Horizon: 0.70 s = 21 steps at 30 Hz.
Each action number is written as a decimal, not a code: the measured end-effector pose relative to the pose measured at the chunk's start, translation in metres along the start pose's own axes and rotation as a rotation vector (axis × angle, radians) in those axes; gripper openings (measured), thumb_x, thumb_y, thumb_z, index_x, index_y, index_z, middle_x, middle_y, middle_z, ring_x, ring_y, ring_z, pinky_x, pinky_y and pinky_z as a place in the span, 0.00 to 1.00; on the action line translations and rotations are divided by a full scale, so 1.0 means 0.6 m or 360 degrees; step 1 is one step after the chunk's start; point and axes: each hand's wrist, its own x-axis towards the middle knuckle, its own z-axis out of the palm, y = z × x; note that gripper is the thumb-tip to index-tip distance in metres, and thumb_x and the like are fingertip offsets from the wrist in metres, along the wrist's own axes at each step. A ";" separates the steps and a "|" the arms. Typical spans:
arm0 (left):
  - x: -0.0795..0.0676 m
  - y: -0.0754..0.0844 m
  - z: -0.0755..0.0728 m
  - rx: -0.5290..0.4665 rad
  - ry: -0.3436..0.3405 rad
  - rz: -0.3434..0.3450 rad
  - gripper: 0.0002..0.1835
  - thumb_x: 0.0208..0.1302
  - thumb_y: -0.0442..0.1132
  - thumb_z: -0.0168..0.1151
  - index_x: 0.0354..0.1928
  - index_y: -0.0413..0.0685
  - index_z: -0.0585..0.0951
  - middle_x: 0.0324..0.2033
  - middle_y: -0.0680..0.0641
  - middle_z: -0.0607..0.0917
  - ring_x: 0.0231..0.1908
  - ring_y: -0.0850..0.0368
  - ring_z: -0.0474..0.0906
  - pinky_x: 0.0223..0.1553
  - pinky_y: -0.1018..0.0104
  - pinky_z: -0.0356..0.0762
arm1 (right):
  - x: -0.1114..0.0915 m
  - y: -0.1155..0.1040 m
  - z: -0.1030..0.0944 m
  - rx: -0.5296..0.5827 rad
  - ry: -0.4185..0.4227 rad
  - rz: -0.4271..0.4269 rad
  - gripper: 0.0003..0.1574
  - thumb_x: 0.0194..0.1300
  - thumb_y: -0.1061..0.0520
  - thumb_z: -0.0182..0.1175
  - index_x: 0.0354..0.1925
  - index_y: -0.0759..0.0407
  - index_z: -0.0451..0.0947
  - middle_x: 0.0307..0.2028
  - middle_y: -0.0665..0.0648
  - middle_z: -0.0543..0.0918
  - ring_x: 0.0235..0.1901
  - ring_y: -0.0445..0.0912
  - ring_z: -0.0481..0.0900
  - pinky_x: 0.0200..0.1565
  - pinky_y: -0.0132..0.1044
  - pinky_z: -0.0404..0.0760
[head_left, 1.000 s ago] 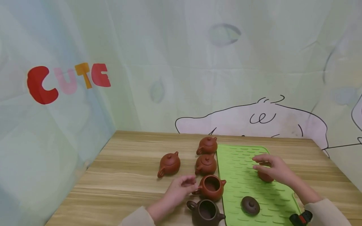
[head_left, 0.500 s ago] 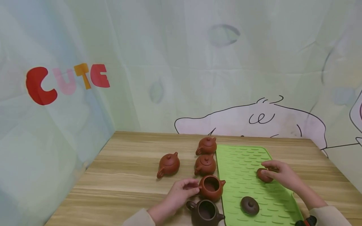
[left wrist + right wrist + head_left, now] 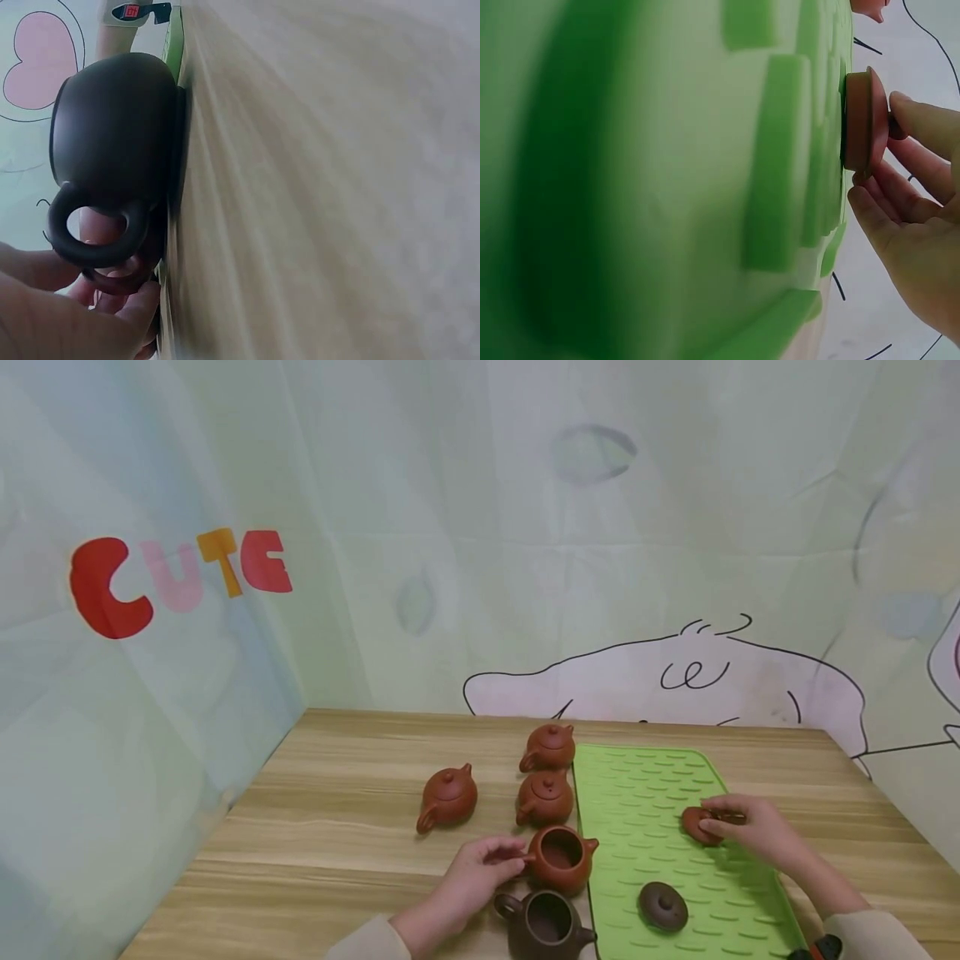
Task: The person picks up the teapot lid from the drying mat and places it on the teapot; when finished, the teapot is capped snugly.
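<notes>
My left hand (image 3: 474, 878) pinches the handle of a lidless reddish-brown teapot (image 3: 576, 875), which stands at the left edge of the green mat (image 3: 630, 852). In the left wrist view, a dark brown teapot (image 3: 112, 127) partly hides that grip. Over on the mat, a reddish-brown lid (image 3: 693, 823) lies knob up. Thumb and fingers of my right hand (image 3: 759, 833) pinch its knob; the right wrist view has the lid (image 3: 866, 120) edge-on, its base close against the mat.
Two lidded reddish-brown teapots (image 3: 551, 747) stand behind the lidless one, along the mat's edge. Another lidded teapot (image 3: 450, 795) sits farther left on the wooden table (image 3: 337, 793). A dark lid (image 3: 663, 907) lies on the mat's near part. A printed cloth (image 3: 450, 527) hangs behind the table.
My right hand has moved right and slightly down over the reddish-brown lid, its fingers closing on the knob. My left hand has shifted slightly and stays at the lidless teapot's handle.
</notes>
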 end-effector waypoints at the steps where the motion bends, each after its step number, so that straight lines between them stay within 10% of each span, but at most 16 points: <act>1: 0.000 0.000 0.000 0.0003 0.0001 -0.0001 0.16 0.61 0.28 0.62 0.50 0.30 0.79 0.44 0.40 0.84 0.45 0.53 0.80 0.49 0.63 0.79 | 0.000 0.001 0.000 -0.0005 -0.0004 0.0000 0.21 0.62 0.60 0.64 0.48 0.75 0.78 0.46 0.71 0.82 0.44 0.59 0.82 0.38 0.29 0.79; 21: 0.002 -0.003 0.001 0.0014 -0.0005 -0.0002 0.11 0.62 0.29 0.61 0.45 0.29 0.81 0.40 0.41 0.85 0.37 0.63 0.78 0.44 0.65 0.78 | -0.002 0.002 0.002 0.0019 -0.0001 -0.0007 0.15 0.62 0.60 0.64 0.44 0.70 0.81 0.45 0.68 0.83 0.43 0.51 0.82 0.39 0.29 0.79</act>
